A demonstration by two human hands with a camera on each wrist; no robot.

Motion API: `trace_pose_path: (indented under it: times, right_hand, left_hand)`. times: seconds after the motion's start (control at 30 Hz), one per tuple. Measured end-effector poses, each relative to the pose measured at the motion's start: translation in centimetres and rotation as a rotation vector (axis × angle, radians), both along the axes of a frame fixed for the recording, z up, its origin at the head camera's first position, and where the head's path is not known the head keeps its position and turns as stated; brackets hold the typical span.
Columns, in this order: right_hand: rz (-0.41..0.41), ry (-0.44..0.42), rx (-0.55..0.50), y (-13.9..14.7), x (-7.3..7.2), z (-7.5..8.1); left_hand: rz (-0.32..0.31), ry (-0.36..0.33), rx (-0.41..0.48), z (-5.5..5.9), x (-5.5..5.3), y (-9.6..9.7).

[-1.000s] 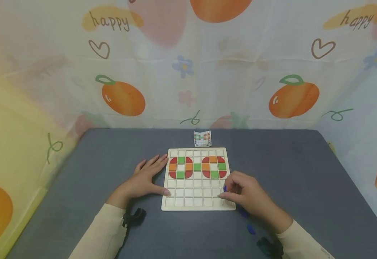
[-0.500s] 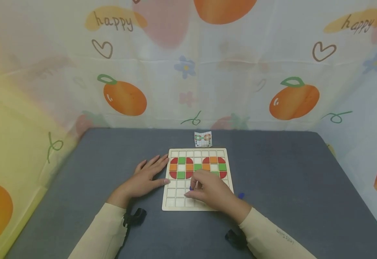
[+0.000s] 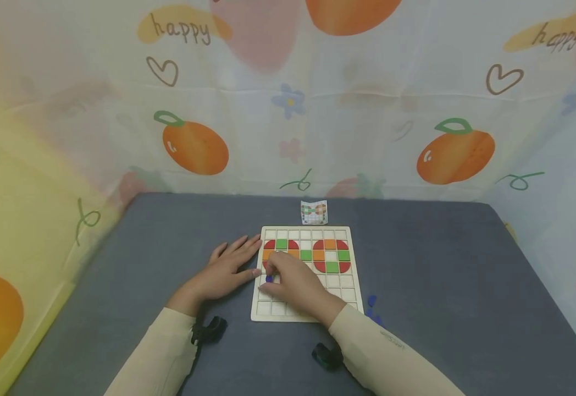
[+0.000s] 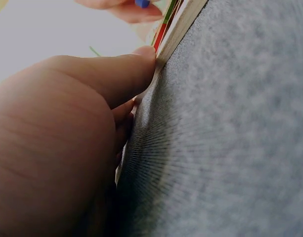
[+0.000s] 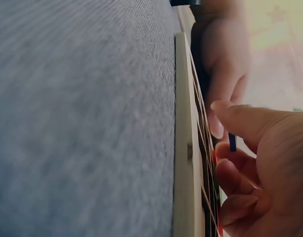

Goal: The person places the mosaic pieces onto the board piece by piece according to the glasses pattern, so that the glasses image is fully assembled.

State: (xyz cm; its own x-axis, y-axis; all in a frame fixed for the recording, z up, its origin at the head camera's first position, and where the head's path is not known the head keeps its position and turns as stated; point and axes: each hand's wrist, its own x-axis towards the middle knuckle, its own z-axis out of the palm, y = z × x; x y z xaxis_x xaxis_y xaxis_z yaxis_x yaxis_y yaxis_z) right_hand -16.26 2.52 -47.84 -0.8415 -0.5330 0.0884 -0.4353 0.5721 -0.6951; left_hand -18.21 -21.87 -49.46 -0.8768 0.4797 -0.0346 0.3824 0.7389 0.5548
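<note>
A pale wooden grid board (image 3: 347, 281) lies on the table, with red, orange and green tiles set in its upper half as two ring shapes joined by a green square (image 3: 305, 255). My right hand (image 3: 298, 283) pinches a small blue tile (image 3: 269, 279) just over the board's left side, below the left ring, which it partly covers. In the right wrist view the blue tile (image 5: 232, 142) shows edge-on between thumb and fingers. My left hand (image 3: 226, 279) lies flat with fingers spread, its fingertips and thumb touching the board's left edge.
Several loose blue tiles (image 3: 372, 301) lie on the dark grey table (image 3: 446, 286) off the board's right edge. A small pattern card (image 3: 314, 213) sits behind the board. A fruit-printed cloth (image 3: 248, 137) hangs at the back.
My right hand has carried the blue tile leftward from the board's right edge to its left side. The left thumb has slid up along the edge; the left hand otherwise stays put.
</note>
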Motion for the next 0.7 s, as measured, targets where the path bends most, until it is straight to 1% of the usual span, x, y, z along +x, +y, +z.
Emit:
trace_pose_path:
  times: [0.23, 0.43, 0.7]
  right_hand:
    - [0.017, 0.043, 0.039, -0.28, -0.15, -0.16]
    - [-0.002, 0.06, 0.087, 0.27, 0.13, -0.19]
    - [0.023, 0.09, 0.162, 0.38, 0.02, -0.03]
  left_hand:
    - [-0.009, 0.011, 0.014, -0.13, 0.05, 0.0]
    - [-0.02, 0.026, 0.033, -0.26, 0.04, 0.07]
    - [0.001, 0.006, 0.004, -0.89, -0.3, -0.15]
